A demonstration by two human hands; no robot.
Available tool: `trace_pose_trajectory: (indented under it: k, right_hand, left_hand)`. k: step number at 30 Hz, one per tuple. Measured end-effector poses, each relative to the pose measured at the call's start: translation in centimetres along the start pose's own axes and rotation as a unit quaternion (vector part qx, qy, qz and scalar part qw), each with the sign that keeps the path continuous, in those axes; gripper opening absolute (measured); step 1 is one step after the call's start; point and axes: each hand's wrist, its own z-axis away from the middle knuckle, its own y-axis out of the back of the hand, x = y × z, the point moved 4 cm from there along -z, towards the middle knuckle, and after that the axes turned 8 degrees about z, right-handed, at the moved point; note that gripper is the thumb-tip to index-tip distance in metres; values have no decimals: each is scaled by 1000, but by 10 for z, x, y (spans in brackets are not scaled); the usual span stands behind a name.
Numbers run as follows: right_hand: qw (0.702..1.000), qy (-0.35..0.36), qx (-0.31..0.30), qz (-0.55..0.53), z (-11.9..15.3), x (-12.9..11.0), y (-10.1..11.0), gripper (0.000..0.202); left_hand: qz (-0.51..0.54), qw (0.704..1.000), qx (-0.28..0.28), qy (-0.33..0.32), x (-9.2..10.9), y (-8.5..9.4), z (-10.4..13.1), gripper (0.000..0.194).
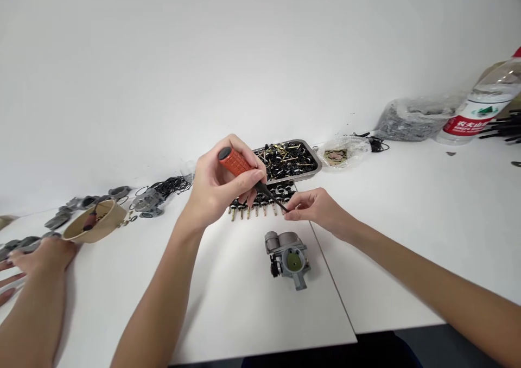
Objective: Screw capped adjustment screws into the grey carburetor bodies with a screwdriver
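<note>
Perhaps a slip of the screwdriver [238,163] gripped in the left hand [222,181] jabs the right hand [315,209] pinching its tip.

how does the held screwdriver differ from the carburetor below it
The screwdriver is long and slim; the carburetor is chunky and irregular. The screwdriver is held aslant in the left grip, while the carburetor rests on the table. The screwdriver has an orange handle and dark shaft; the carburetor is mostly grey, with a greenish round opening. Both have dark parts.
</note>
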Motion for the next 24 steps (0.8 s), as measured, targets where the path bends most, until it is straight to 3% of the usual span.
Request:
trace_pose_trajectory:
  k: [3,5,8,11,17,22,24]
  right_hand:
    - [998,34,-36,47,1,-8,5,32]
    - [988,74,-100,97,3,-14,7,47]
    - [949,124,-239,166,11,-17,1,88]
    - [913,150,-310,218,21,-17,-14,96]
    - [906,188,-297,235,34,-13,-43,71]
    - [913,179,-270,246,34,-12,-42,69]
    - [913,182,-263,252,34,-13,-40,71]
  left_hand:
    - [-31,999,-4,-23,12,-2,3,17]
    - [-46,998,-7,-37,17,-1,7,14]
    - [-52,996,-10,-69,25,3,12,10]
    - [-58,995,-7,-85,32,3,16,11]
    - [-38,997,-64,-17,37,-21,21,19]
    - [-55,996,-70,9,27,-30,25,7]
    - [-69,995,-74,6,23,-30,26,11]
